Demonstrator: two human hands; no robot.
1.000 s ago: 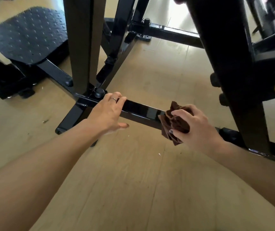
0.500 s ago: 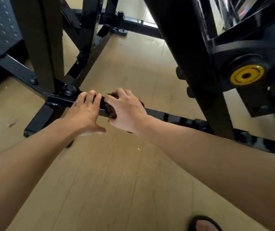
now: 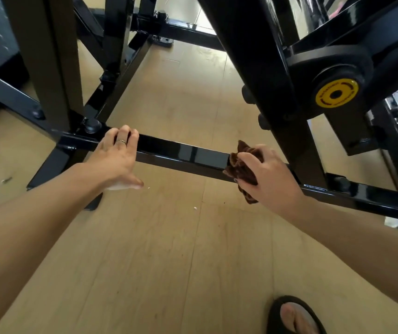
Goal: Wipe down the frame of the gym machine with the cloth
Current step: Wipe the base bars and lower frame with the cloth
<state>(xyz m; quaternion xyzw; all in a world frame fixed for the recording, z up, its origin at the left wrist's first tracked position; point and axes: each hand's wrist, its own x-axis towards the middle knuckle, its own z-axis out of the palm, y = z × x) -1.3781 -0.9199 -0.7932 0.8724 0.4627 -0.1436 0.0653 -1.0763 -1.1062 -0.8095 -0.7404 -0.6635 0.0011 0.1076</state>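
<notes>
Left hand [image 3: 115, 157] lies across the low black crossbar [image 3: 183, 154] of the gym machine frame; fingers are straight and close together, draped over the bar's top face, thumb stretched out below the bar toward the floor. It holds nothing. A thin ring [image 3: 121, 141] is on one finger.

Right hand [image 3: 265, 175] is further right along the same crossbar, fingers curled round a bunched dark brown cloth [image 3: 241, 165]. The cloth is pressed against the top and near face of the crossbar; a loose fold hangs below the bar's lower edge. The stretch of crossbar between the two hands is bare and glossy, showing reflections.

Landmark: the crossbar.
- At its left end, just beyond the left hand, a round black bolt cap [image 3: 92, 124] sits at the joint where a wide dark upright post [image 3: 48, 59] meets the bar.
- Behind the bar at its right part, just past the right hand, a heavy black slanted post [image 3: 253, 56] rises up and to the left.
- Up and to the right of the bar, a yellow round pivot label [image 3: 336, 96] sits on a black hub.
- Behind the bar, a second black base bar [image 3: 188, 32] runs across the far floor.
- In front of the bar, light wooden floor [image 3: 169, 261]; small white specks lie on it near the bar.
- Well in front of the bar, at the lower right, a foot in a black sandal [image 3: 294, 317].
</notes>
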